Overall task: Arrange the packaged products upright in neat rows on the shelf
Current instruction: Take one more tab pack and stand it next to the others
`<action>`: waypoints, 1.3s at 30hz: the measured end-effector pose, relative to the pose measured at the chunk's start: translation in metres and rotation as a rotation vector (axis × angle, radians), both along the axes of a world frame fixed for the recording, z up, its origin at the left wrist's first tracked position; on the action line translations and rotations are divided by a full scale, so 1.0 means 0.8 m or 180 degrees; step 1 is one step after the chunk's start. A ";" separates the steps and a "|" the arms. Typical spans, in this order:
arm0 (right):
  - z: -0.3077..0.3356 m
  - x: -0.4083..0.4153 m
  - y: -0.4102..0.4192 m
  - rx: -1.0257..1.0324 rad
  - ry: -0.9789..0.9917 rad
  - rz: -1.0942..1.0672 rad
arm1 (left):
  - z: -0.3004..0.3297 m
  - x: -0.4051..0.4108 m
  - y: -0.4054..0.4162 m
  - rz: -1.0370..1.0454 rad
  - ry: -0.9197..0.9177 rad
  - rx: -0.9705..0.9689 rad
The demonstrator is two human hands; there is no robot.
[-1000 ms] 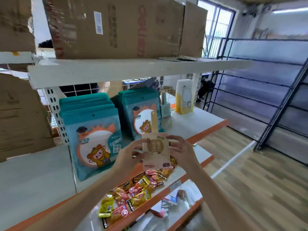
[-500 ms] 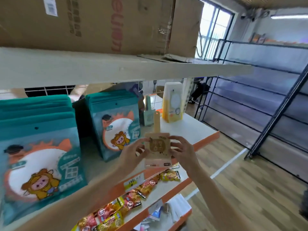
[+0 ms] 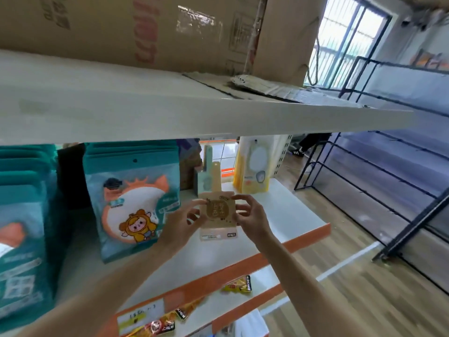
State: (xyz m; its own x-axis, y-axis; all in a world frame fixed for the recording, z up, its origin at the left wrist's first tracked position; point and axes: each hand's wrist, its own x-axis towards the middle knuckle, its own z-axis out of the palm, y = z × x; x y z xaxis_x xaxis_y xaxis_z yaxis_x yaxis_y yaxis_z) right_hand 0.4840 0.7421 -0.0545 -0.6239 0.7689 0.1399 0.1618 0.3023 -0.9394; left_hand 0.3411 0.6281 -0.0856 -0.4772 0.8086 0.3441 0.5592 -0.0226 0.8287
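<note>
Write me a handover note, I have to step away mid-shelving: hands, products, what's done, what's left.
Left hand and right hand together pinch the small beige card-backed packet, upright above the white shelf with orange edge.
Done: tall teal cartoon pouches stand in rows at left; a yellow pouch and a pale green packet stand at the back.
Left: set the beige packet down upright in a row.

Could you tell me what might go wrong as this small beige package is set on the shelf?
The beige package is thin, held by both the left hand and right hand; it may tip flat once released. It may also bump the green package close behind it.
</note>
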 end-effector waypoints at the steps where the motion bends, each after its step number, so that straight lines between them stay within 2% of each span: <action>1: -0.003 0.000 0.007 -0.0013 -0.0002 0.0035 | -0.002 0.001 0.006 0.0016 0.0028 0.0017; 8: -0.035 -0.012 0.036 0.0029 -0.0070 0.0263 | -0.037 -0.001 0.023 0.0334 0.0173 0.0048; 15: -0.063 -0.033 0.054 0.0346 0.0197 0.0317 | -0.051 0.000 0.037 0.0763 0.0330 0.0162; 24: -0.058 -0.051 0.127 0.0883 0.0127 0.0479 | -0.042 0.005 0.108 0.1295 0.0415 -0.0009; 31: -0.087 -0.089 0.171 0.0993 0.0134 0.0619 | -0.065 -0.010 0.147 0.1647 0.0462 -0.0012; 39: -0.126 -0.131 0.192 0.1111 0.0582 0.0459 | -0.088 -0.020 0.173 0.1868 0.0704 0.0009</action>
